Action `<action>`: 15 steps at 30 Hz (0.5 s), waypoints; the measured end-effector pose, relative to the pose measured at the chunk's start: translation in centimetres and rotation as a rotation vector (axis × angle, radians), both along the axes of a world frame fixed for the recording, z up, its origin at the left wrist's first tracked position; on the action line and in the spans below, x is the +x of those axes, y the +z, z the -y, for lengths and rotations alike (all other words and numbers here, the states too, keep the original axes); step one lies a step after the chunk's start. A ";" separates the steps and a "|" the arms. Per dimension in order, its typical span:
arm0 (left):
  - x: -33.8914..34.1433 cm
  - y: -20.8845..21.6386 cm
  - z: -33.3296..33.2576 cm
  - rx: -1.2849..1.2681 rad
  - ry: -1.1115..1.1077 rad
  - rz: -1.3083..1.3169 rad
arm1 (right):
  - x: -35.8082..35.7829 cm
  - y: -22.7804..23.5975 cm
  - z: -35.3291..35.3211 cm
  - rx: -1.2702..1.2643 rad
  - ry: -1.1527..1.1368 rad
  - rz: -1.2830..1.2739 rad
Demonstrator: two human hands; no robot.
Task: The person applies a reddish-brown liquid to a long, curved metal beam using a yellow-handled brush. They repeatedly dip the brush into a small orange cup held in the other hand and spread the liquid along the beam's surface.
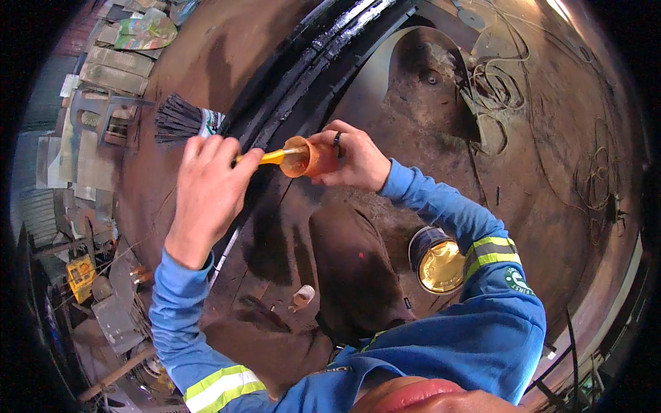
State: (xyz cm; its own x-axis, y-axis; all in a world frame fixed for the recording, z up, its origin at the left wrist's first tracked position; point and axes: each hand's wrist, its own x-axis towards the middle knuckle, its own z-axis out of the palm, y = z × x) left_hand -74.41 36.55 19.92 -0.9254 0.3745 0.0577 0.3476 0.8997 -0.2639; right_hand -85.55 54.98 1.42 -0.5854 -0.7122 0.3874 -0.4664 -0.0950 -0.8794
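My left hand [210,186] is closed around the yellow handle of a paintbrush [274,157]. The brush points to the right, and its pale end sits inside the mouth of an orange plastic cup [318,158]. My right hand [354,157], with a dark ring on one finger, grips the cup from its right side. The cup is tipped on its side, its opening facing left toward the brush. The bristles are hidden in the cup. Just beyond both hands run long black metal bars [286,93] with a wet-looking shine.
A metal tin [441,265] with a gold-coloured top stands by my right elbow. A small whitish cup [303,297] lies near my legs. Dark rods [177,118] stick out of a container at the left. A curved metal sheet [413,89] and coiled cable [499,89] lie ahead right.
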 end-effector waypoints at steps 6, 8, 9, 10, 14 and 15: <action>-2.5 2.1 -1.3 0.028 -0.018 0.026 | -1.6 -0.2 -1.1 -0.058 -0.059 -0.023; -3.5 1.8 -1.8 0.017 -0.037 0.051 | -2.0 -0.1 -1.4 -0.086 -0.089 -0.003; -4.2 1.1 -2.1 0.013 -0.109 0.009 | -2.4 -0.3 -1.7 -0.071 -0.119 -0.066; -4.7 0.5 -2.5 -0.063 -0.137 0.000 | -2.6 -0.9 -2.0 -0.084 -0.131 -0.031; -7.7 0.9 -3.1 -0.009 -0.276 0.011 | -4.7 3.1 -6.1 0.302 -0.120 0.019; -8.6 0.4 -2.5 0.020 -0.280 -0.028 | -5.5 2.6 -6.1 0.305 -0.124 -0.027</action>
State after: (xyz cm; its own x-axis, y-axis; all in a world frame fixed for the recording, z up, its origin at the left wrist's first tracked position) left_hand -82.98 39.09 20.28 -0.7842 0.6137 0.0914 0.5761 0.7749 -0.2602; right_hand -91.10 61.06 3.99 -0.6674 -0.7216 0.1841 -0.4816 0.2296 -0.8458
